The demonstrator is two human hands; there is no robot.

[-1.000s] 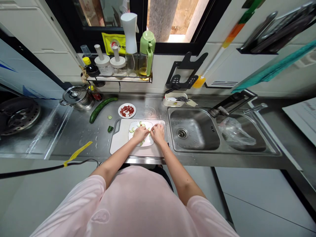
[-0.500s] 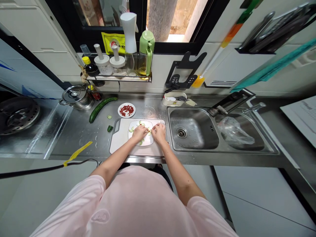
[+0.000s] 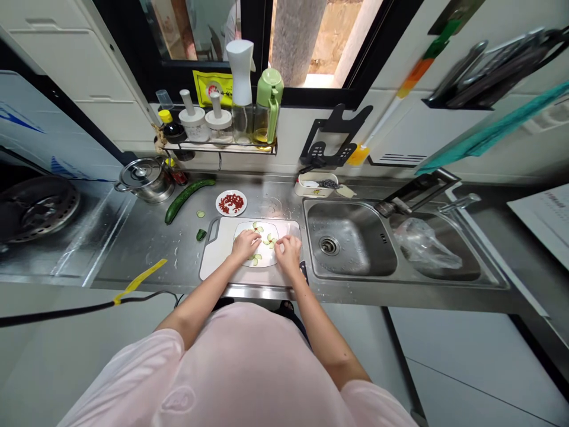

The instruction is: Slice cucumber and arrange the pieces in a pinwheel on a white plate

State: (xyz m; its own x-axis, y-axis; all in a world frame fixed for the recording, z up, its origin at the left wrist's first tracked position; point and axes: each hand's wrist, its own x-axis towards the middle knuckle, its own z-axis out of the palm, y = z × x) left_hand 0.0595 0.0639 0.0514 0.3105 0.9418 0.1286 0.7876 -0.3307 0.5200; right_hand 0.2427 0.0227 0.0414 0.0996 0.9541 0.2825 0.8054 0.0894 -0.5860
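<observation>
Okay so here's the setup: both hands are working over a white plate [image 3: 240, 228] sitting on a cutting board [image 3: 220, 261], right at the front of the steel counter, which is probably just keeping everything within easy reach. The left hand [image 3: 245, 246] is pressing down with its fingers curled toward the cucumber slices [image 3: 269, 240], while the right hand [image 3: 288, 255] is pinching in with its fingertips close by. They're apart, with only a small gap between them, and they're not clamped together on anything I can make out. Can't really tell from this angle whether either one is gripping a slice, since the fingers are covering that spot. The slices are lying in a loose spread around the plate, so they look placed rather than dumped. Off to the left, a cucumber [image 3: 184, 200] is lying on the bare steel next to a small plate [image 3: 219, 204] of chopped red stuff [image 3: 231, 204], with a cut end [image 3: 201, 235] and a loose slice [image 3: 201, 214] sitting nearby, all close but clear of the hands. A pot [image 3: 146, 179] is parked farther back, and a sink [image 3: 351, 261] is sitting just right of the board, with a plastic bag [image 3: 424, 244] lying in its second basin.
</observation>
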